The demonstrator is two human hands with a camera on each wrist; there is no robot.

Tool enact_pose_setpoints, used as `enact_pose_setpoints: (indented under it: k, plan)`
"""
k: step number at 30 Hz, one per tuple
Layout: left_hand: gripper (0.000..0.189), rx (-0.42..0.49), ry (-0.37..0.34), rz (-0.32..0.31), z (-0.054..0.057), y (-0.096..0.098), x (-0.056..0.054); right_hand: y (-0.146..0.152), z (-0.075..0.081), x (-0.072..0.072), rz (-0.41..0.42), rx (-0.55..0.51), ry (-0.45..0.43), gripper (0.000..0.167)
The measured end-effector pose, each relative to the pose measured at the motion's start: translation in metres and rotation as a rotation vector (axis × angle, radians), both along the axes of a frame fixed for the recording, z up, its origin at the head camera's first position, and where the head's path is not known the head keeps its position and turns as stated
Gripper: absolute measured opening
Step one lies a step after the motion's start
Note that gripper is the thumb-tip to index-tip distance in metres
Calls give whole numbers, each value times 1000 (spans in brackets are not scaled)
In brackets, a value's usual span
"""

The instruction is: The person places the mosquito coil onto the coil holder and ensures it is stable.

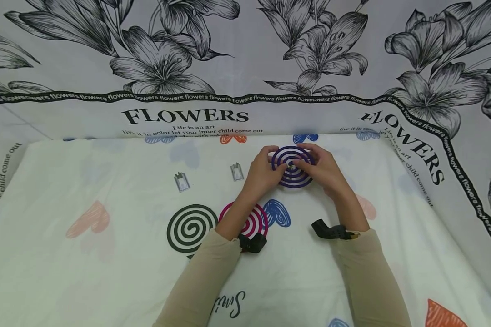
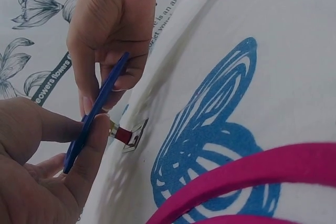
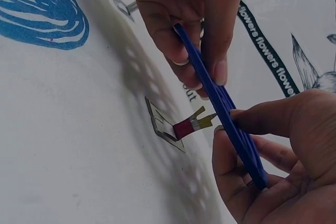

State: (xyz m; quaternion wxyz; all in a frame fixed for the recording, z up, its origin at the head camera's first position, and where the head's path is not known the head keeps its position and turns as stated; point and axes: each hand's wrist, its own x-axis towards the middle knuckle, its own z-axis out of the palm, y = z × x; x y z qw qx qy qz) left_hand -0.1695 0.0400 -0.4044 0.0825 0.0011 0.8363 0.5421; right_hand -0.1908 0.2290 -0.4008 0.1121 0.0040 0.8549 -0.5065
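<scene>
Both hands hold a dark blue mosquito coil [image 3: 227, 113] by its edges, thumbs near its centre. My left hand [image 1: 263, 171] pinches the left side and my right hand [image 1: 324, 169] the right. Side on in the wrist views, the coil is tilted and lifted off the cloth. Just under its middle stands a small metal coil stand [image 3: 170, 128], a flat plate with an upright forked tip that looks red and yellow. The tip reaches close to the coil's centre; whether it touches cannot be told.
A dark green coil [image 1: 192, 228] and a pink coil [image 2: 294, 165] lie nearer on the cloth, the pink one partly under my left forearm. Two more stands, one at the left [image 1: 182, 181] and one closer to my hands [image 1: 237, 171], sit at the back. A flower-printed sheet [image 1: 229, 113] rises behind.
</scene>
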Motion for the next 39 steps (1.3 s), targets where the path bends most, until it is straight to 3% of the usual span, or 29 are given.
enact_pose_setpoints:
  k: [15,39]
  plan:
    - [55,-3,4,16,-5,0,1,-2,-4,-1,13,14,1,60]
    - [52,7,43,96,-12,8,3,0,-7,-1,5,-33,-28,59]
